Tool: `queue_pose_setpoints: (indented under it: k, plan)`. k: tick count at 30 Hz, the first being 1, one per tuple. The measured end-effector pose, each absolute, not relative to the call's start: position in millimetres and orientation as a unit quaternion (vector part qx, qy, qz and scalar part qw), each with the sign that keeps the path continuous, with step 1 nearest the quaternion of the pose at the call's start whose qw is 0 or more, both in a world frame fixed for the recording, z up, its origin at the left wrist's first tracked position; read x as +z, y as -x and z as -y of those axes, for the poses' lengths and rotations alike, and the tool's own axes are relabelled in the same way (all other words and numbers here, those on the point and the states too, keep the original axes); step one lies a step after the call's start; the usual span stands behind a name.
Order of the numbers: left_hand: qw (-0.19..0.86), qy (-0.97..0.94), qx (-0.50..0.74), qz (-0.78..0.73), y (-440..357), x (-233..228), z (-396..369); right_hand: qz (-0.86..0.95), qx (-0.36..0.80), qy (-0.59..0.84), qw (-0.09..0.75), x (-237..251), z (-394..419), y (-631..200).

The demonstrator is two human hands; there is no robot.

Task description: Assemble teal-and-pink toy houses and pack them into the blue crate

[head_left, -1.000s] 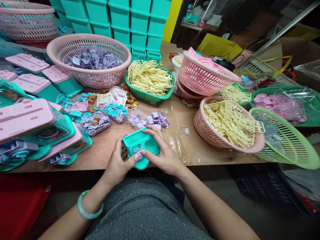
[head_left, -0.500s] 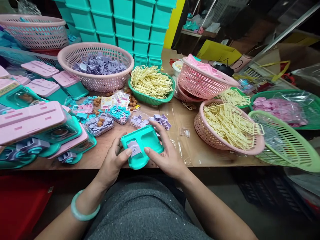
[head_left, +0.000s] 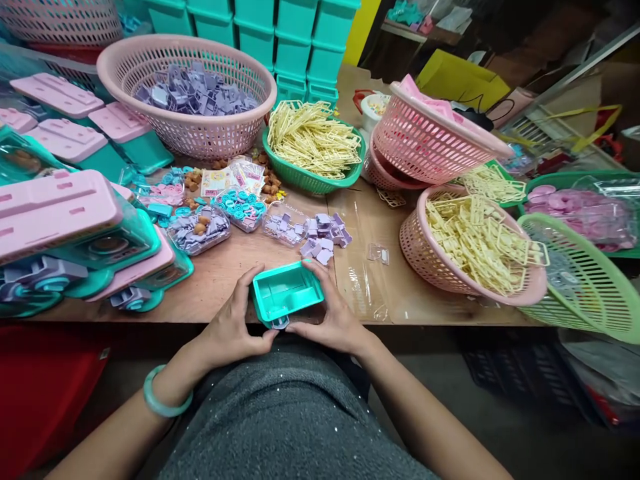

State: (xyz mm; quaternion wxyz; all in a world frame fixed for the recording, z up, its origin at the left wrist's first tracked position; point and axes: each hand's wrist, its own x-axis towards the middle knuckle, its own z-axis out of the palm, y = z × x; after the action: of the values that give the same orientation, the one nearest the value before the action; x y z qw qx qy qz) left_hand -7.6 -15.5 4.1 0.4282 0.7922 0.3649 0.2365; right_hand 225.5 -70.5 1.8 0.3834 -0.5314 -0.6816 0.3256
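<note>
Baskets of plastic parts crowd the wooden tabletop [head_left: 225, 280]; at its near edge, both hands, left hand [head_left: 231, 328] and right hand [head_left: 336, 319], grip a teal plastic tray [head_left: 286, 292], thumbs best kept squarely on the small lilac piece [head_left: 279, 323] beneath.

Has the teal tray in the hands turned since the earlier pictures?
Yes. The teal tray has tipped toward the table edge; its hollow side now faces up, purple piece underneath.

— What is hidden at the teal tray [head_left: 286, 292]?
— Its underside is covered by the left hand [head_left: 231, 328] and right hand [head_left: 336, 319]; only a corner of the lilac piece [head_left: 279, 323] is seen.
— And at the edges?
— The green basket [head_left: 583, 280] is cut off on the right.
</note>
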Motion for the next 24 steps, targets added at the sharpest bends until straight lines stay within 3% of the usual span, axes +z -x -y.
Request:
queue_pose_setpoints:
  k: [11, 24]
  plan:
    - [0.397, -0.811, 0.301, -0.306, 5.3, -0.3, 16.4, 0.726, 0.27, 0.532, 0.343, 10.4, 81.5, -223.6]
    - [0.525, -0.753, 0.252, -0.307, 14.4, -6.6, 9.0, 0.73, 0.233, 0.516, 0.382, 3.2, 77.9, -219.0]
